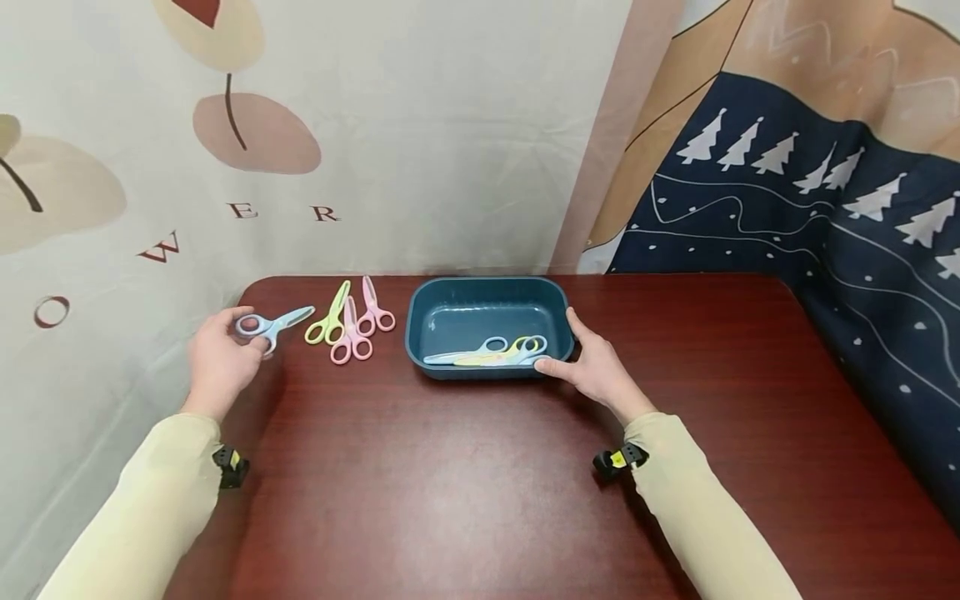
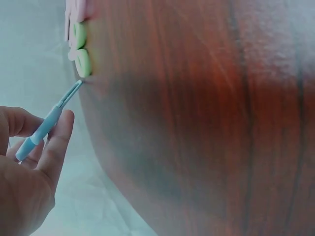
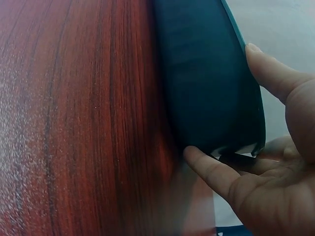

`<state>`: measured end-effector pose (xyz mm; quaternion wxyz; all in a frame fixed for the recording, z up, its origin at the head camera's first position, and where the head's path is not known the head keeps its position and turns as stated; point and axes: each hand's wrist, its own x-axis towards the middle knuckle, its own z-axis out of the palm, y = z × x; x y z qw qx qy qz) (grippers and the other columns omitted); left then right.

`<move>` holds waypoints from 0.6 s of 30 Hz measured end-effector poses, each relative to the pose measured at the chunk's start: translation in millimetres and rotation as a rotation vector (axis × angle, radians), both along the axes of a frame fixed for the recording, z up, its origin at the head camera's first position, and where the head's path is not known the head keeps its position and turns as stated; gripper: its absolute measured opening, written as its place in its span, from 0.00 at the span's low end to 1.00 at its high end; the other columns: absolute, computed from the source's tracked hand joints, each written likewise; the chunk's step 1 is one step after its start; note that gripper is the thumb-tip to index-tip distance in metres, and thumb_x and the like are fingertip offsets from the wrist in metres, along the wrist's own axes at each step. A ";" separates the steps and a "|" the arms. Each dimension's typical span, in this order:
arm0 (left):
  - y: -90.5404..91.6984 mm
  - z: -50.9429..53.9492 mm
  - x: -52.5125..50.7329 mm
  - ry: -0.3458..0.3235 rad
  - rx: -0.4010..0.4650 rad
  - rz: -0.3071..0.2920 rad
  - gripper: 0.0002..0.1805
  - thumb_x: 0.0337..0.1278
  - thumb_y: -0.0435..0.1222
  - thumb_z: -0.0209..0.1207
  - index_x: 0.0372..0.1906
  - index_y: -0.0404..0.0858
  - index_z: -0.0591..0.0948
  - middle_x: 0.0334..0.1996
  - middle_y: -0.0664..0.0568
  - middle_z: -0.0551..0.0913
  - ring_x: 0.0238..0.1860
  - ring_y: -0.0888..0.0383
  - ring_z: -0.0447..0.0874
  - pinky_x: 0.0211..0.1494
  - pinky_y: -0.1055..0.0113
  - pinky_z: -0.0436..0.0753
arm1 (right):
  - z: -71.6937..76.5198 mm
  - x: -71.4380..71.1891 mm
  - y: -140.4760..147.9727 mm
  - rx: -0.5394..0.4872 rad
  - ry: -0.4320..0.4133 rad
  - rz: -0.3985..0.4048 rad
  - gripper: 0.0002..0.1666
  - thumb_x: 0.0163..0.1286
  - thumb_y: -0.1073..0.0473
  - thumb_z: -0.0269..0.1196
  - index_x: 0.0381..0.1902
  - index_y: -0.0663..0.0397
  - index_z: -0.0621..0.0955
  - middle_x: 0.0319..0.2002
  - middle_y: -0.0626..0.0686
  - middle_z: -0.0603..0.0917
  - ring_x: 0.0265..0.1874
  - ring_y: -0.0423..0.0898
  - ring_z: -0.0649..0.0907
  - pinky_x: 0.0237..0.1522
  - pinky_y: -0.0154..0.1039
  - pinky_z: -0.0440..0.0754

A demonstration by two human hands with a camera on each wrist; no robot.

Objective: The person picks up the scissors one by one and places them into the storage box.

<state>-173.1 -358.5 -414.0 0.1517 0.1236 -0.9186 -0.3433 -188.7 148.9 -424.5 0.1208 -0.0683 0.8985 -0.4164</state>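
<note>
While left fingers (image 2: 60,138) pinch pale-blue scissors (image 1: 279,323), right fingers (image 3: 212,170) grip teal bin (image 1: 487,321), blue and yellow scissors (image 1: 510,357) inside.

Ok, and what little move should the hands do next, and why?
Probably the left hand should move its blue scissors over the tub, since other scissors lie inside it and the right hand holds its end.
</note>
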 end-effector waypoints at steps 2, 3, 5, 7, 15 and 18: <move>0.2 2.9 -0.6 0.002 0.058 -0.007 0.27 0.61 0.23 0.60 0.67 0.24 0.74 0.51 0.34 0.78 0.29 0.80 0.70 0.28 0.86 0.76 | -0.7 0.5 0.5 -0.007 0.002 -0.003 0.65 0.65 0.43 0.73 0.84 0.56 0.46 0.82 0.61 0.55 0.79 0.62 0.60 0.73 0.63 0.65; 0.2 4.5 -1.0 0.005 0.080 -0.009 0.28 0.61 0.23 0.59 0.67 0.24 0.73 0.51 0.35 0.78 0.27 0.82 0.70 0.27 0.85 0.77 | -0.8 0.8 0.8 -0.007 0.004 -0.003 0.66 0.65 0.43 0.73 0.84 0.56 0.46 0.82 0.61 0.55 0.79 0.62 0.60 0.73 0.63 0.65; 0.4 7.9 -1.0 0.015 0.108 -0.005 0.28 0.60 0.22 0.59 0.67 0.25 0.73 0.50 0.37 0.78 0.27 0.82 0.71 0.27 0.84 0.79 | -0.8 0.9 1.1 -0.006 0.010 0.000 0.65 0.65 0.43 0.73 0.84 0.57 0.46 0.82 0.61 0.55 0.79 0.62 0.60 0.74 0.63 0.64; 0.8 11.7 -0.8 0.023 0.101 -0.001 0.27 0.61 0.23 0.59 0.67 0.26 0.74 0.50 0.39 0.78 0.27 0.82 0.71 0.27 0.84 0.78 | -0.5 0.7 1.5 -0.004 0.010 0.002 0.65 0.65 0.43 0.73 0.84 0.57 0.47 0.82 0.61 0.55 0.79 0.62 0.60 0.74 0.63 0.64; 5.8 23.5 -1.6 0.081 0.042 0.001 0.27 0.60 0.25 0.60 0.66 0.27 0.76 0.57 0.33 0.74 0.27 0.88 0.68 0.28 0.89 0.73 | 1.1 0.1 1.0 0.004 0.003 0.006 0.65 0.66 0.42 0.72 0.84 0.57 0.46 0.82 0.61 0.54 0.79 0.62 0.59 0.73 0.64 0.65; 11.2 27.4 -2.2 0.082 0.046 -0.017 0.27 0.61 0.26 0.60 0.66 0.28 0.76 0.56 0.36 0.75 0.29 0.87 0.69 0.28 0.88 0.75 | 1.1 -0.1 1.4 0.007 -0.003 0.001 0.65 0.66 0.42 0.72 0.84 0.56 0.46 0.82 0.61 0.55 0.78 0.62 0.60 0.73 0.64 0.65</move>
